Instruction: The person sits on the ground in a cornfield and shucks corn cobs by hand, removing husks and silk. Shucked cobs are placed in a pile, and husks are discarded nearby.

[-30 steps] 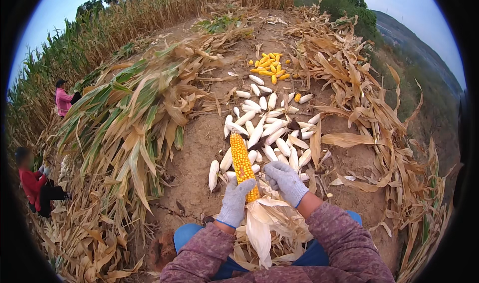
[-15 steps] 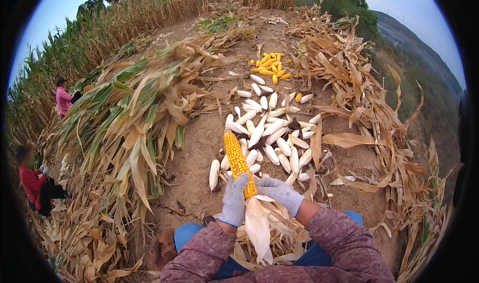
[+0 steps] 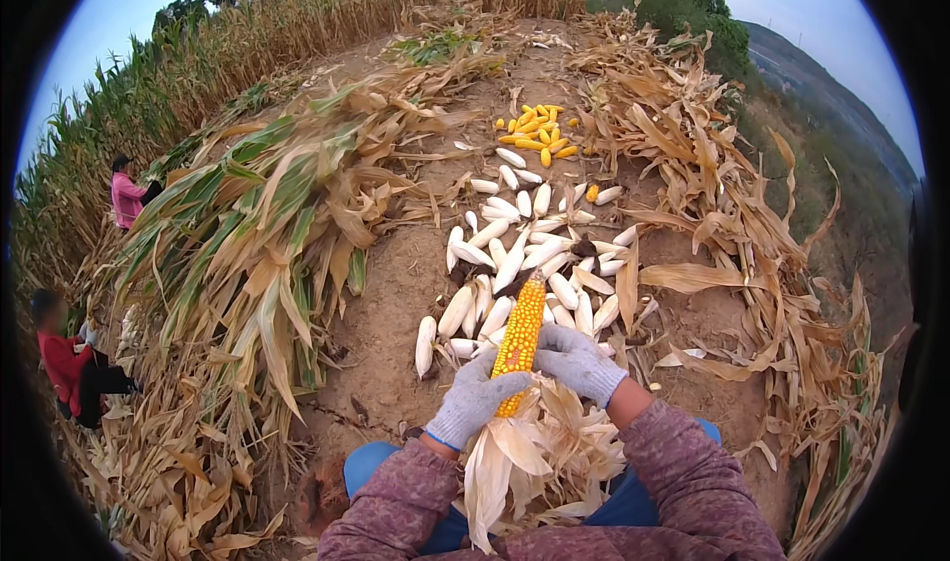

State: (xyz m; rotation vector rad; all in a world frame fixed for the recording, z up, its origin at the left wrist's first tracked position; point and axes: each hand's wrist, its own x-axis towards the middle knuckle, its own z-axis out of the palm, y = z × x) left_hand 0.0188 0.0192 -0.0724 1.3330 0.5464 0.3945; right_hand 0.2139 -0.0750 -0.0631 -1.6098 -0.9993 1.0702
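A yellow ear of corn points up and slightly right in front of me, its kernels bare and its pale husk peeled down at the base. My left hand, in a light grey knit glove, is closed around the lower part of the ear. On the other side my right hand, gloved the same way, is closed against the ear; its fingertips are partly hidden. Just beyond lies a loose heap of whitish ears, some with dark silk.
Farther off is a small heap of yellow ears. Cut stalks with dry leaves are piled at left and right. Two people, one in a pink top and one in a red top, are at the left. Standing corn rises behind.
The ear has swung from leaning left to leaning right, and its husk now hangs toward the left. My right hand has moved up along the ear.
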